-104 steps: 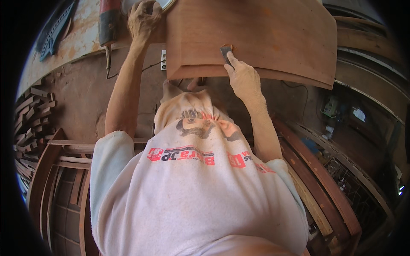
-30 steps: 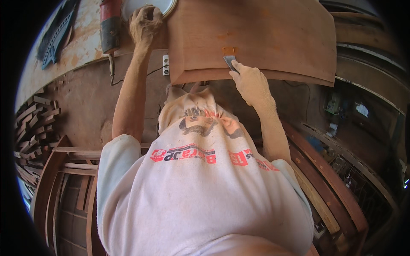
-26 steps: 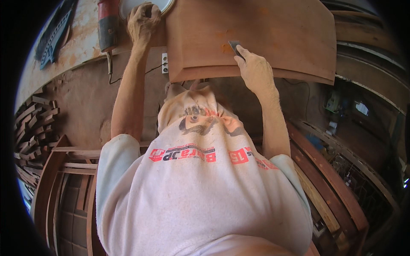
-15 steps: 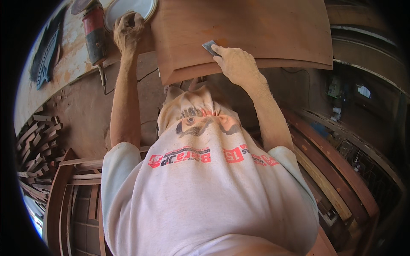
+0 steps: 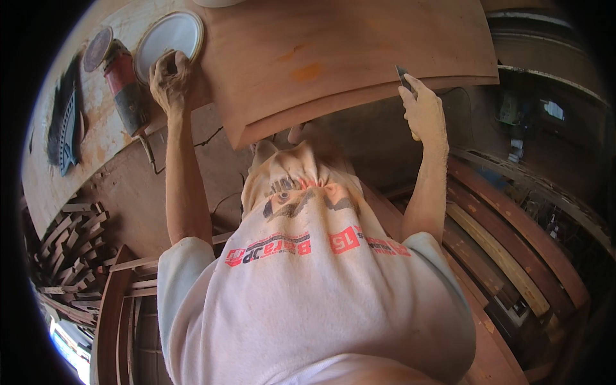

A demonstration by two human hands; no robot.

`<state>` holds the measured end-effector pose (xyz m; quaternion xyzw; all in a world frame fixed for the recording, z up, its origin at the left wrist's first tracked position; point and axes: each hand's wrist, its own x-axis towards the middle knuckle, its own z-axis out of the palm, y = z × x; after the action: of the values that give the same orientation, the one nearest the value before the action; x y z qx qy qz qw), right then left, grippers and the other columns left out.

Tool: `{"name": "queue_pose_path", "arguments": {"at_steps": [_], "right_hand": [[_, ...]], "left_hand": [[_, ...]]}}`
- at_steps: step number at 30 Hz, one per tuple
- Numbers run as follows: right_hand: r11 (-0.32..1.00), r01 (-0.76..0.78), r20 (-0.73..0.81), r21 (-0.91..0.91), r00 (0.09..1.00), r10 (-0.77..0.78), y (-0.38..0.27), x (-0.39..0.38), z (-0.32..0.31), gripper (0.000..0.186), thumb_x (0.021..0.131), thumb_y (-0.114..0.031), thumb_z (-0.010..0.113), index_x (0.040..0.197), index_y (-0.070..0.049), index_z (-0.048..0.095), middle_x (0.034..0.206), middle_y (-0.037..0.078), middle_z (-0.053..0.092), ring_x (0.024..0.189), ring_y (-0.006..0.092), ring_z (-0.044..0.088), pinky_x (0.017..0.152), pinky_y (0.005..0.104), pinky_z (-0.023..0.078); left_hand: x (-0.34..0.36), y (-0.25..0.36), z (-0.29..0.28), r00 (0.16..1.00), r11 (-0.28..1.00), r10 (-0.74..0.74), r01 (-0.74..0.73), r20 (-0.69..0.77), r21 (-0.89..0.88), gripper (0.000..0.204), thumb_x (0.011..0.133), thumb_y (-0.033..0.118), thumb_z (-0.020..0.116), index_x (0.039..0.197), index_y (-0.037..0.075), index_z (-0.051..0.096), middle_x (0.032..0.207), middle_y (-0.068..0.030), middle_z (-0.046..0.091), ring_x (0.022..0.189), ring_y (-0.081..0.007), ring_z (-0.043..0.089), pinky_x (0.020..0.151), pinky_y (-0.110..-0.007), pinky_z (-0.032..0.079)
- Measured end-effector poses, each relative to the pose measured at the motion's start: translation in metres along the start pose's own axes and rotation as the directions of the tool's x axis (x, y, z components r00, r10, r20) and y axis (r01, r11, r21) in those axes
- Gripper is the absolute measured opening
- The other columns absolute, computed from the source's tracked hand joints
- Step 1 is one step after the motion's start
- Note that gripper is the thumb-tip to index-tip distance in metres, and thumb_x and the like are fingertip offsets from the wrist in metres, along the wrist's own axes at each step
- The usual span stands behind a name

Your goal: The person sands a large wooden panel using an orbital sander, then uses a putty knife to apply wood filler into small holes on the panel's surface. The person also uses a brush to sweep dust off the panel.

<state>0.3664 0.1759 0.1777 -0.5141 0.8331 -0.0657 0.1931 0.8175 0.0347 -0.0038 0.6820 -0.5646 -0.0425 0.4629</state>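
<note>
My right hand grips a small putty knife, its dark blade standing at the front edge of the curved wooden panel. Orange-brown smears mark the panel's face. At the left, my left hand has its fingers curled at the near rim of a round, pale can lid with a gold edge. The fingertips are partly hidden, but they appear closed on that rim. Left of this hand lies a red and black angle grinder with a round disc.
A blue handsaw-like tool and a black brush-like thing lie on the stained worktable. Cut wood pieces are piled at the lower left. Long boards stack at the right. A grinder cord hangs off the table edge.
My right hand with the putty knife has moved right, from the panel's middle to nearer its right end. The whole view has shifted, while my left hand stays at the can lid.
</note>
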Motion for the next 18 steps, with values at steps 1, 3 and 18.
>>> {"name": "queue_pose_path", "arguments": {"at_steps": [1,3,18], "right_hand": [[0.999,-0.040,0.019,0.034,0.999,0.040,0.005,0.000,-0.006,0.046,0.104,-0.032,0.063,0.143,-0.008,0.064,0.096,0.017,0.075,0.088,0.0343,0.073,0.084,0.0455,0.056],[0.986,-0.061,0.023,0.153,0.998,0.058,0.018,-0.004,-0.007,0.046,0.104,-0.029,0.064,0.145,-0.007,0.063,0.075,0.010,0.067,0.062,0.0222,0.065,0.069,0.0407,0.054],[0.852,-0.112,-0.080,0.511,0.981,0.177,0.152,0.064,-0.028,0.046,0.103,-0.022,0.068,0.148,-0.010,0.062,0.077,0.004,0.067,0.061,0.0100,0.058,0.060,0.0311,0.051]], "left_hand": [[0.000,0.004,-0.004,0.999,0.999,-0.038,0.038,0.034,-0.020,0.031,0.091,0.034,0.075,0.108,0.009,0.079,0.116,-0.0128,0.075,0.114,-0.0314,0.069,0.102,-0.041,0.052],[-0.002,0.018,-0.009,1.000,1.000,-0.018,0.018,-0.014,-0.003,0.032,0.091,0.029,0.075,0.113,0.007,0.077,0.118,-0.0142,0.075,0.117,-0.0330,0.068,0.104,-0.043,0.051],[-0.210,0.350,0.083,-0.140,0.762,0.646,0.172,0.750,-0.624,0.056,0.094,0.035,0.075,0.142,0.010,0.062,0.129,-0.0168,0.071,0.119,-0.0364,0.068,0.104,-0.048,0.055]]}}
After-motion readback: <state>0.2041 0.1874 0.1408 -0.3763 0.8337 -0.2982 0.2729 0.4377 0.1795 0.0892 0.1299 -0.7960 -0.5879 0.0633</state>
